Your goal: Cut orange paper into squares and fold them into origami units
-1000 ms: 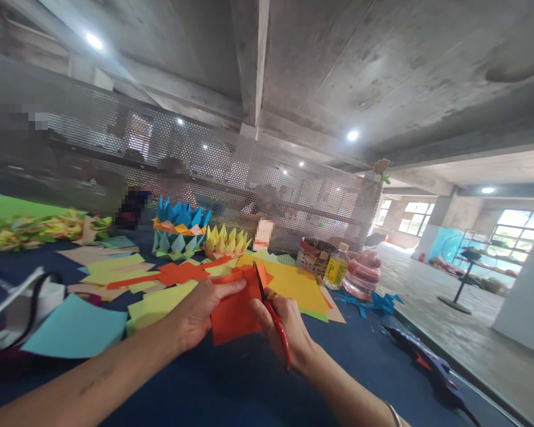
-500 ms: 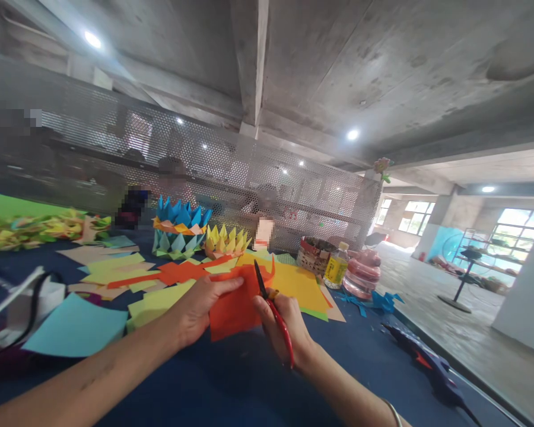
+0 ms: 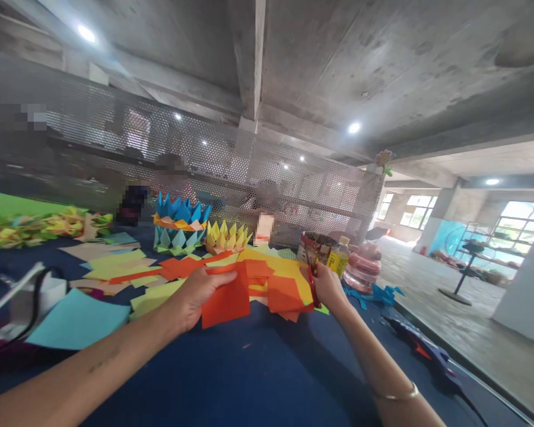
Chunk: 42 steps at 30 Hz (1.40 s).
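My left hand (image 3: 202, 296) pinches a sheet of orange paper (image 3: 226, 299) above the dark blue table, thumb on top. Red-handled scissors (image 3: 312, 277) are in my right hand (image 3: 328, 284), held upright to the right, apart from the sheet. Between my hands lie loose orange paper pieces (image 3: 285, 292), partly over a yellow sheet (image 3: 300, 273). More orange paper (image 3: 178, 268) rests behind my left hand on pale yellow sheets (image 3: 153, 303).
Behind the sheets stand folded paper rings in blue (image 3: 182, 207) and yellow (image 3: 226, 237). Right of them are a basket (image 3: 307, 240), a yellow-labelled bottle (image 3: 337, 258) and a pink container (image 3: 362, 267). A glue gun (image 3: 420, 347) lies at the right edge; light-blue paper (image 3: 80, 320) lies left.
My right hand has carried the scissors away from the orange paper, to the right. The sheet in my left hand looks smaller, and orange pieces now show on the table between my hands.
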Tool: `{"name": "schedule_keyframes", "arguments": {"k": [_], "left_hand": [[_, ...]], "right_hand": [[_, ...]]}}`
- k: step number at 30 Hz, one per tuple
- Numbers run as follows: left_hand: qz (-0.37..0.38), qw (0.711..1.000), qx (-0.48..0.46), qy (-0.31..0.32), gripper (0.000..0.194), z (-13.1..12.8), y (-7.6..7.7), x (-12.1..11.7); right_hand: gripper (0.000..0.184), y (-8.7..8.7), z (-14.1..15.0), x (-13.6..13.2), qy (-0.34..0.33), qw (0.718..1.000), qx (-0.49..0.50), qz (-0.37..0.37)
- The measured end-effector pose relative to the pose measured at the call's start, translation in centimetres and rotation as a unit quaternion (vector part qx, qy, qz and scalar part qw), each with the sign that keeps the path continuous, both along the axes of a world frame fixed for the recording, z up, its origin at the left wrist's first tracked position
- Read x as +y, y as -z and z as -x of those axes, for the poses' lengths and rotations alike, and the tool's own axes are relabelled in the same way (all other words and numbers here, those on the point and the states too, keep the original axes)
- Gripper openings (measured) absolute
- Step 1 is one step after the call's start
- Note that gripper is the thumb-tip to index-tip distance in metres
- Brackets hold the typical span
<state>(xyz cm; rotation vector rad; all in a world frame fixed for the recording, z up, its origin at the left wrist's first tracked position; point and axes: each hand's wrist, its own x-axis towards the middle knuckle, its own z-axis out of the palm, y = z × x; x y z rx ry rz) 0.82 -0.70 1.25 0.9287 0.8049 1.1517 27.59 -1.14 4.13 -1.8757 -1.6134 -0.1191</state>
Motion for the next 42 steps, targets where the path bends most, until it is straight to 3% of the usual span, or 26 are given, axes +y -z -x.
{"name": "schedule_keyframes", "arguments": {"k": [3,5,8,10,13,17,21,25,28,33,42], "left_hand": [[0.010,1.000,0.021,-0.010,0.013,-0.1,0.0,-0.1],[0.012,0.999,0.029,-0.008,0.014,-0.1,-0.1,-0.3],[0.011,0.999,0.032,-0.007,0.012,-0.2,-0.1,-0.5],[0.011,0.999,0.030,-0.009,0.011,-0.2,-0.1,-0.5],[0.009,1.000,0.026,-0.015,0.010,-0.3,0.1,-0.3],[0.003,0.999,0.025,-0.027,0.015,-0.3,0.0,-0.3],[-0.001,0.998,0.023,-0.055,0.011,-0.2,-0.3,-0.3],[-0.005,0.997,0.013,-0.069,0.008,-0.1,-0.3,0.0],[-0.007,0.998,0.008,-0.069,0.010,0.0,-0.2,0.2],[-0.007,0.998,0.000,-0.063,0.017,0.0,-0.2,0.1],[-0.005,0.998,-0.009,-0.066,0.006,-0.1,-0.8,-0.3]], "right_hand": [[0.016,0.3,-2.0,0.4,0.066,0.991,-0.071,0.096],[0.022,0.5,-2.6,0.2,0.087,0.981,-0.106,0.136],[0.040,0.5,-2.7,-0.1,0.095,0.972,-0.138,0.163],[0.037,0.3,-2.2,-0.3,0.087,0.973,-0.150,0.151],[0.026,0.2,-0.4,-0.4,0.025,0.983,-0.159,0.093],[0.021,1.4,3.5,-0.9,-0.177,0.973,-0.135,0.058],[0.015,2.9,7.1,-2.5,-0.337,0.933,-0.103,0.068],[0.004,3.0,8.5,-3.8,-0.452,0.879,-0.082,0.125],[0.007,2.9,8.2,-3.7,-0.452,0.876,-0.078,0.149],[0.030,3.0,8.0,-3.6,-0.455,0.874,-0.104,0.133],[0.002,3.6,10.9,-5.5,-0.457,0.877,-0.077,0.129]]}}
